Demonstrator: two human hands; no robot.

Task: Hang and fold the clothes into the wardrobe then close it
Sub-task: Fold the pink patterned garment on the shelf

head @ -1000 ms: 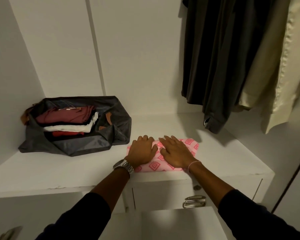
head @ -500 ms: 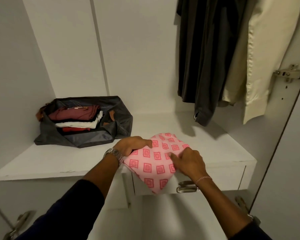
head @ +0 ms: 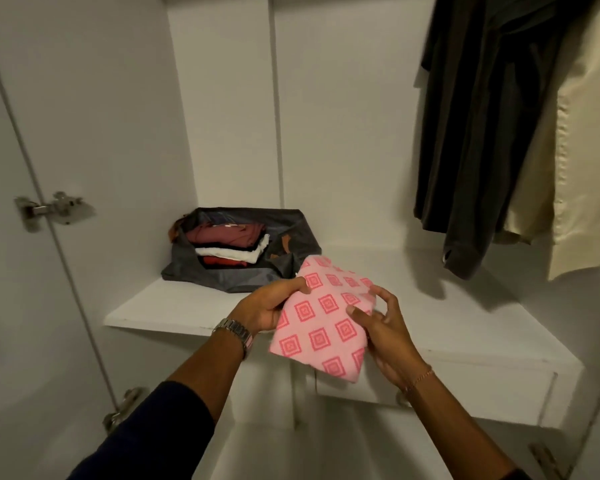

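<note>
A folded pink cloth point(head: 326, 317) with a red square pattern is lifted off the white wardrobe shelf point(head: 174, 306) and tilts toward me. My left hand point(head: 267, 306) grips its left edge, thumb on top. My right hand point(head: 378, 323) holds its right edge, fingers curled round it. Behind the cloth, a dark grey open bag point(head: 239, 251) sits on the shelf with folded maroon, white and red clothes inside.
A dark jacket point(head: 478, 133) and a cream garment point(head: 586, 150) hang at the upper right. The open left door point(head: 32, 271) shows its hinges. Drawers point(head: 465, 393) sit under the shelf.
The pink cloth, pressed flat on the shelf a second ago, has been picked up and drawn off the shelf edge by both hands. My view has swung left.
</note>
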